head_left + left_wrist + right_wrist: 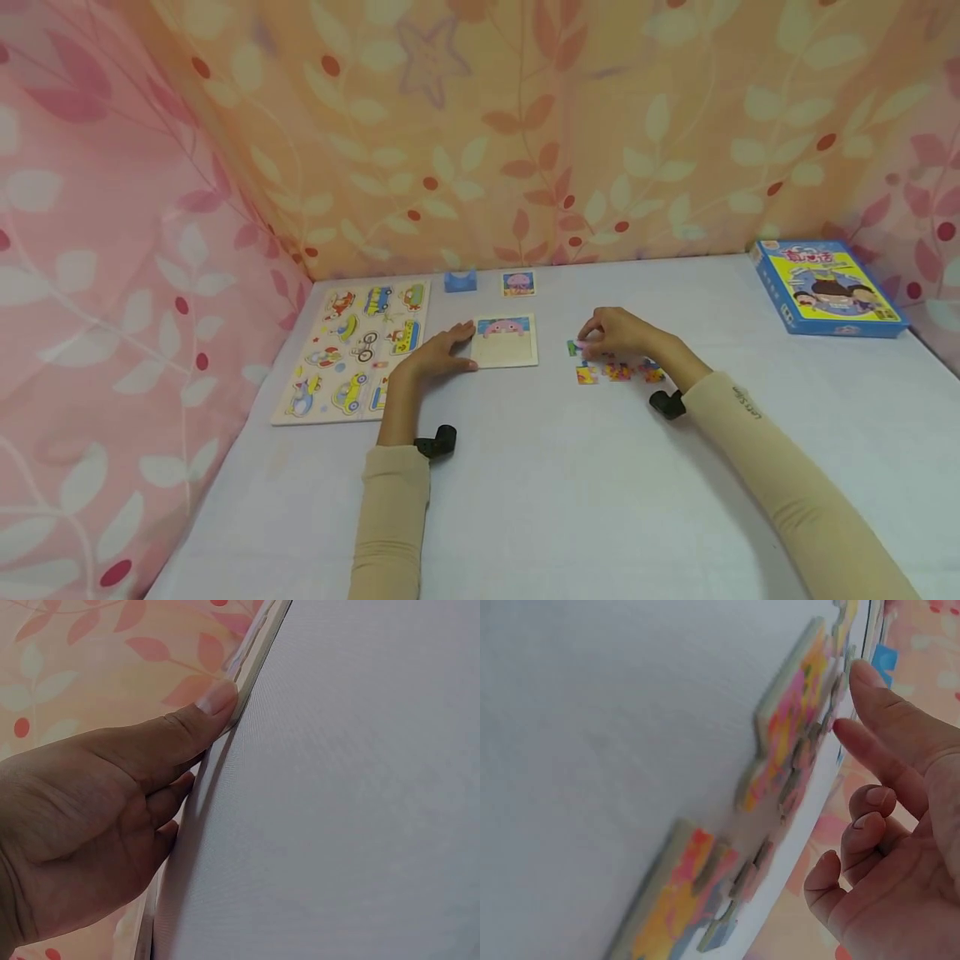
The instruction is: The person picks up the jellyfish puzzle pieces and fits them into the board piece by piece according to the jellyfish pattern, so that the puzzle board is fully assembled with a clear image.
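In the head view, my left hand (435,353) rests against the left side of a square puzzle tray (506,364), its fingers fairly straight. The tray's upper part shows a pink character on blue; below that is bare board. In the left wrist view, the thumb (217,701) touches the tray's edge. To the tray's right, my right hand (613,332) pinches a small puzzle piece (573,347) between thumb and index finger, close to the white surface. Several colourful jigsaw pieces (618,372) lie under and beside this hand, partly hidden by it.
A wooden board with vehicle pictures (330,354) lies at left, partly under the left forearm. Behind the tray are a blue block (461,282) and a small picture card (518,284). A blue and yellow box (828,287) lies at the back right. Patterned curtains (465,150) surround the table.
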### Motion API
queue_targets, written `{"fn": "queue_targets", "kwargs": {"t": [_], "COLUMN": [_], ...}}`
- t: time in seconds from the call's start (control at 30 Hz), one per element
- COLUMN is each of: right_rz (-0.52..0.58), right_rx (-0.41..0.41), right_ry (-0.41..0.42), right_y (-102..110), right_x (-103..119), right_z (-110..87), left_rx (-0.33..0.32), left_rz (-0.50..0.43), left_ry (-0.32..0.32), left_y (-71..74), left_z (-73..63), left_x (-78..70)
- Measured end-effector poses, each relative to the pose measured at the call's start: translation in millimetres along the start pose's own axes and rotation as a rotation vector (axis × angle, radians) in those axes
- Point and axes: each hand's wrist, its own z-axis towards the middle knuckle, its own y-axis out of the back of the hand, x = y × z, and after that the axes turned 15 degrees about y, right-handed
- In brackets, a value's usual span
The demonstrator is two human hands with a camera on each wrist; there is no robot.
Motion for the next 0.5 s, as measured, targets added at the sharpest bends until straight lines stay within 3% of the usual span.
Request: {"fn": "queue_targets", "kwargs": {"t": [0.5], "right_rz": [-0.015], "right_rx": [0.004], "right_ry": [0.002], "right_y": [-2.6], "right_x": [-0.5], "right_z": [0.1], "left_rx": [-0.013], "left_rz": [0.012], "left_ry": [-0.028], "left_y": [-2.2], "left_z": [2.3], "left_x": [2.5]}}
